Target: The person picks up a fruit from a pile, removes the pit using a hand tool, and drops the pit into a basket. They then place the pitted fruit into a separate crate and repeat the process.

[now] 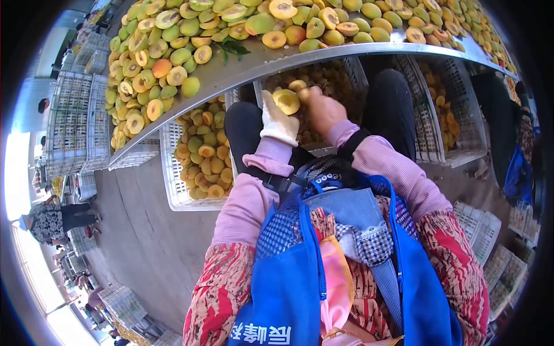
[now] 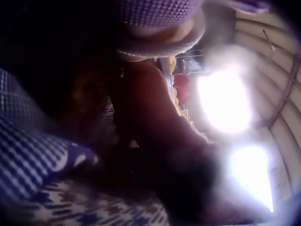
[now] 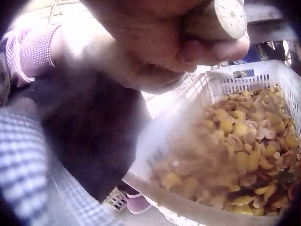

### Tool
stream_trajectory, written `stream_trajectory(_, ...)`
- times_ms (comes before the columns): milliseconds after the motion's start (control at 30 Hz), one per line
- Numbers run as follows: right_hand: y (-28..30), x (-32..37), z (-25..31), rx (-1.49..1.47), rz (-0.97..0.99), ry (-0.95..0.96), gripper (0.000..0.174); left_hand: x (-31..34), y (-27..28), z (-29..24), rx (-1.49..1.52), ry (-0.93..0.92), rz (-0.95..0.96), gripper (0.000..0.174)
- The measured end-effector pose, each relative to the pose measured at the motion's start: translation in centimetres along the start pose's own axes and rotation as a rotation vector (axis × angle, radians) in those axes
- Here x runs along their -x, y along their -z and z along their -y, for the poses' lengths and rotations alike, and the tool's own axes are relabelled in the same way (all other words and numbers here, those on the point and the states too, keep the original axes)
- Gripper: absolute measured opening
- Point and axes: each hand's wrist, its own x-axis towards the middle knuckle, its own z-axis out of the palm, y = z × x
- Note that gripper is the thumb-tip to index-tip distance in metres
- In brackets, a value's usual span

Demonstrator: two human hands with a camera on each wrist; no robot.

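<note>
My left hand (image 1: 279, 124), in a pale glove, holds a yellow peach half (image 1: 286, 101) cut side up between thumb and fingers. Close on its right is my bare right hand (image 1: 326, 111), blurred in the head view. In the right wrist view, its fingers curl round a tool with a thick round handle (image 3: 230, 20), whose pale, speckled butt end shows. The tool's working end is hidden. Both hands are above a white crate (image 3: 211, 197) of yellow fruit pieces (image 3: 240, 146), between the person's knees. The left wrist view is mostly dark.
A metal-edged table (image 1: 323, 55) heaped with halved peaches (image 1: 173, 75) runs across the front. A crate of peach halves (image 1: 199, 203) stands beside the left knee, another crate (image 1: 470, 104) beside the right. Stacked crates (image 1: 72, 124) and a person (image 1: 55, 222) are at far left.
</note>
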Motion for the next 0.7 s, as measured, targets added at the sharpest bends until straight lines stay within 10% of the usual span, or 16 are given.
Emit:
stream_trajectory(67,-2.1,-1.7,-4.5,-0.192,-0.115,0.007,0.029,0.7,0.1,-0.9,0.049,0.016,0.070,0.035)
stream_trajectory(100,0.4,-1.6,-3.4,-0.511,0.220,-0.295,0.034,1.0,0.1,-1.4,0.050,0.011,0.070,0.035)
stream_trajectory(367,-0.6,-0.7,-4.0,-0.321,0.169,0.171,0.033,5.3,-0.2,-8.5,-0.104,-0.384,0.391,0.033)
stream_trajectory(433,-1.7,-0.7,-4.3,-0.232,0.196,0.157,0.034,6.5,0.9,-12.2,-0.224,-0.533,0.137,0.033)
stream_trajectory(467,-1.7,-0.2,-4.4,-0.248,0.212,0.163,0.033,6.2,2.4,-14.3,-0.885,-0.953,-0.044,0.030)
stream_trajectory(500,-1.5,-0.2,-4.6,-0.255,0.226,0.173,0.033,6.3,2.4,-16.4,-0.912,-0.791,-0.168,0.036)
stream_trajectory(533,-1.9,-0.3,-4.3,-0.163,0.215,0.110,0.033,5.4,3.8,-17.9,-1.647,-1.128,-0.720,0.040)
stream_trajectory(700,-7.8,0.1,-7.4,0.260,0.752,0.350,0.038,1.0,-3.4,-17.6,-1.714,-1.099,-0.176,0.036)
